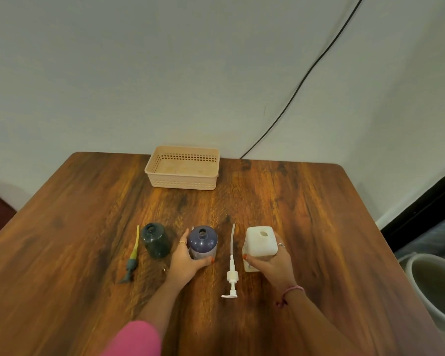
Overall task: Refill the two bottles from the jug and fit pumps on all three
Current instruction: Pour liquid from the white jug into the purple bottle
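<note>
Head view showed my left hand (184,258) gripping the purple bottle (203,241) to steady it, my right hand (270,260) grasping the jug (260,242) for pouring.

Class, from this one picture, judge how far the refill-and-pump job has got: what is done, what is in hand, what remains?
Done: nothing yet. The green bottle, purple bottle and white jug all stand open, no pumps fitted.
In hand: the left hand grips the purple bottle, the right hand grips the jug.
Left: both pours and all three pumps. The white pump and green pump lie on the table.
</note>
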Tool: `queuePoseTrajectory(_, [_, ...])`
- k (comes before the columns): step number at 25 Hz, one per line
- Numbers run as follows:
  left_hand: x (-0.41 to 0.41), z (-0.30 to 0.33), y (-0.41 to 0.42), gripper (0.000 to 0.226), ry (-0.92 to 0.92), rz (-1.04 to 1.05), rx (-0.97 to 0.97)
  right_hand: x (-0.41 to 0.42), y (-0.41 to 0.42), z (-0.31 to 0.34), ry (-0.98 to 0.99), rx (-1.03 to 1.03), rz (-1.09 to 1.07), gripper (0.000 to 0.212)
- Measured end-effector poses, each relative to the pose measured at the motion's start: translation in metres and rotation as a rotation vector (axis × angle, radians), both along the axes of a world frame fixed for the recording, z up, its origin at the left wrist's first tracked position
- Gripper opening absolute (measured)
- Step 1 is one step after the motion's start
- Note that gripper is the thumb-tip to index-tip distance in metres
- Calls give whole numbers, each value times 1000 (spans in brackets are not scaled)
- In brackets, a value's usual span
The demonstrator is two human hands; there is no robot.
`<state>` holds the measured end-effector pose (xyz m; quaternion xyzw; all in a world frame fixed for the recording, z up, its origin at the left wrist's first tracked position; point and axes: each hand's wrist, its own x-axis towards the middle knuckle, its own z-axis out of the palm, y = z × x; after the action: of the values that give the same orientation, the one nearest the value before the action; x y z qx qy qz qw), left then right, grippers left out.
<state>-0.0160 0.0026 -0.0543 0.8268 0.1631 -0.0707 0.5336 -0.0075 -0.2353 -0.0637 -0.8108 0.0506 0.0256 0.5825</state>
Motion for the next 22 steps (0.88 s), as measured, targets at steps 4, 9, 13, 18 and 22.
queuePoseTrajectory(4, [0,0,2,93,-32,-3,-2,2,5,4,-10,-7,-37,86])
queuePoseTrajectory(9, [7,16,12,86,-93,-49,-36,2,15,16,-1,8,-83,85])
queuePoseTrajectory(13, [20,41,21,85,-180,-55,-46,11,29,40,-70,29,-136,83])
queuePoseTrajectory(18, [42,85,31,87,-349,-30,-37,36,46,93,-211,-8,-146,72])
queuePoseTrajectory(22, [55,134,38,81,-443,4,-76,62,57,146,-260,-18,-182,62])
